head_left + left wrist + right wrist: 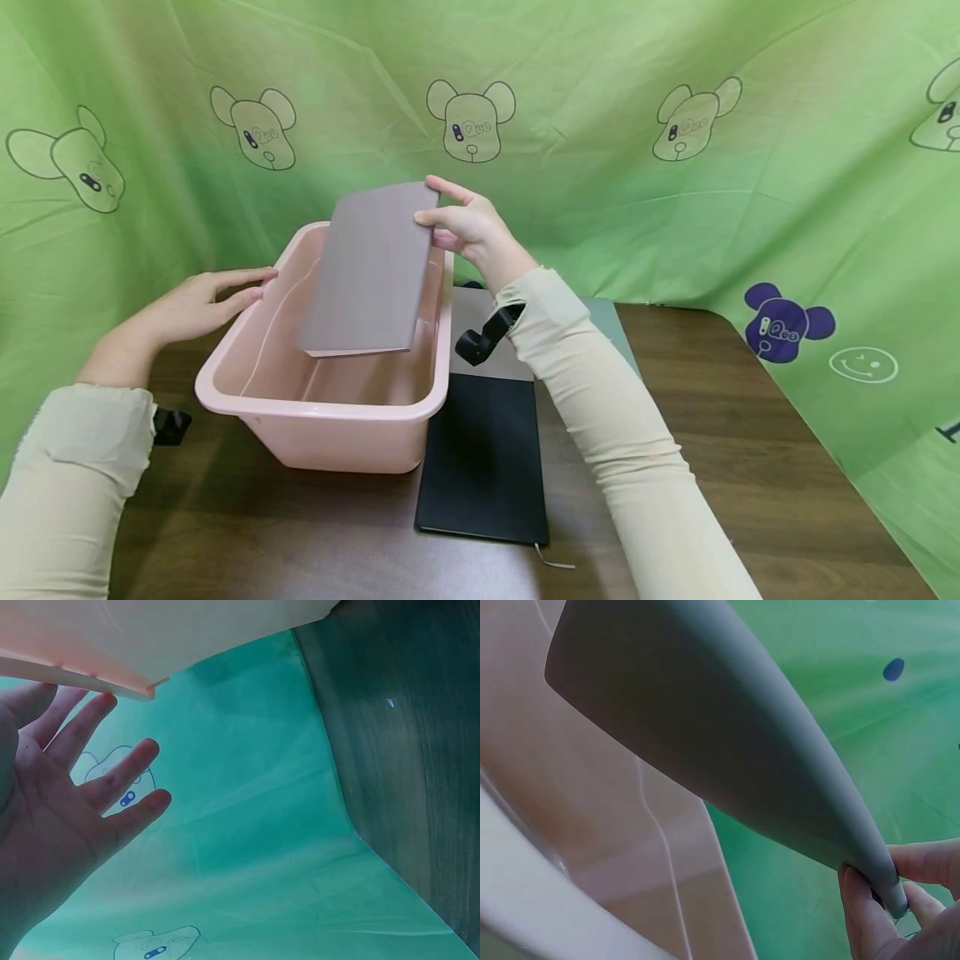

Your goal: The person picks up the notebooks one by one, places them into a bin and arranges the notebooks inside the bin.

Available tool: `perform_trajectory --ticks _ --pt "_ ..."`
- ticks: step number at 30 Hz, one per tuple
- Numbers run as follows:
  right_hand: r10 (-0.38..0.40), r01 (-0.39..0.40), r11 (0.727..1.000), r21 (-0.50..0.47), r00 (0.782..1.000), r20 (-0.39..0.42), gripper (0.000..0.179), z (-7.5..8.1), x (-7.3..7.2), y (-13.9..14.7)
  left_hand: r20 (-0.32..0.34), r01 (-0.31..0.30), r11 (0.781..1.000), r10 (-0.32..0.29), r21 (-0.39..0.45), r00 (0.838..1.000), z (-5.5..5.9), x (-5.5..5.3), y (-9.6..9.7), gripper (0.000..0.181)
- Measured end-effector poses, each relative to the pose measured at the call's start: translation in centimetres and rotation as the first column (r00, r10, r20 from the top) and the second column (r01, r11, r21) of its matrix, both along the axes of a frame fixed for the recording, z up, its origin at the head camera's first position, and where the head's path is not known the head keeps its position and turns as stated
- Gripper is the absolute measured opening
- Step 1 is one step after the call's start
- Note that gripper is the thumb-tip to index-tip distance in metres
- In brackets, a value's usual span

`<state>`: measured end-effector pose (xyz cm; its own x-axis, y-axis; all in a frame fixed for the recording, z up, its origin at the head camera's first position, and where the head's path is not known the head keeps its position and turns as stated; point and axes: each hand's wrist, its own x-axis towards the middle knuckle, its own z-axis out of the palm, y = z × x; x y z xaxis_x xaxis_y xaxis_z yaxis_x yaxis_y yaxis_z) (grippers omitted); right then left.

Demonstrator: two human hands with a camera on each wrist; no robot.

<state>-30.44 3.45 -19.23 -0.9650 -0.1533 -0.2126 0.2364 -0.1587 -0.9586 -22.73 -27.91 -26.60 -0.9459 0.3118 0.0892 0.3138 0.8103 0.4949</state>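
A grey notebook [371, 267] slants over the opening of a pink basin [333, 433]. At its far right corner my right hand [476, 233] pinches it between thumb and fingers. In the right wrist view the notebook [697, 727] reaches from the fingertips across to the basin wall [682, 862]. My left hand [195, 304] touches the basin's left rim with its fingertips. Seen from the left wrist, the left hand [67, 780] has its fingers spread and fairly straight, just under the rim [75, 675].
Right of the basin lies a black notebook [483, 458] with a ribbon marker [555, 565]. Behind it are a light grey flat item [480, 321] and a pale green one [611, 325], partly hidden by the right arm. A green printed cloth [570, 225] surrounds the brown table [705, 417].
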Motion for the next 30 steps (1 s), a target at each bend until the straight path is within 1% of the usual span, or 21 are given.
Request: perform_trajectory --ticks 3,6,11,15,21,27,30 --pt "-0.005 0.006 0.999 -0.038 0.999 0.034 0.067 -0.4 -0.2 -0.3 0.002 0.001 1.000 -0.001 0.002 1.000 0.0 0.0 0.0 0.049" --pt "0.005 -0.002 0.998 -0.063 0.999 0.050 0.068 -0.7 -0.3 -0.7 0.005 0.002 1.000 -0.002 0.005 1.000 0.0 0.0 0.0 0.049" --pt "0.006 -0.002 0.998 -0.064 0.998 0.056 0.069 -1.1 -0.4 -1.3 0.010 0.001 1.000 -0.001 0.008 1.000 0.0 0.0 0.0 0.049" --pt "0.006 -0.004 0.999 -0.035 0.998 0.061 0.069 -1.2 -0.5 -1.8 0.016 0.000 1.000 0.000 0.010 1.000 0.0 0.0 0.0 0.050" --pt "0.032 -0.032 0.999 0.000 0.997 0.072 0.070 -1.4 -0.7 -2.5 0.008 0.003 1.000 -0.003 0.010 1.000 0.0 0.0 0.0 0.049" --pt "0.029 -0.032 0.998 0.054 0.997 0.066 0.069 -1.9 -0.9 -3.1 0.006 0.005 1.000 -0.005 0.007 1.000 0.1 0.0 0.1 0.049" --pt "0.033 -0.037 0.998 0.060 0.997 0.063 0.069 -1.9 -0.9 -3.3 0.005 0.007 1.000 -0.007 0.012 1.000 0.1 0.0 0.1 0.049"
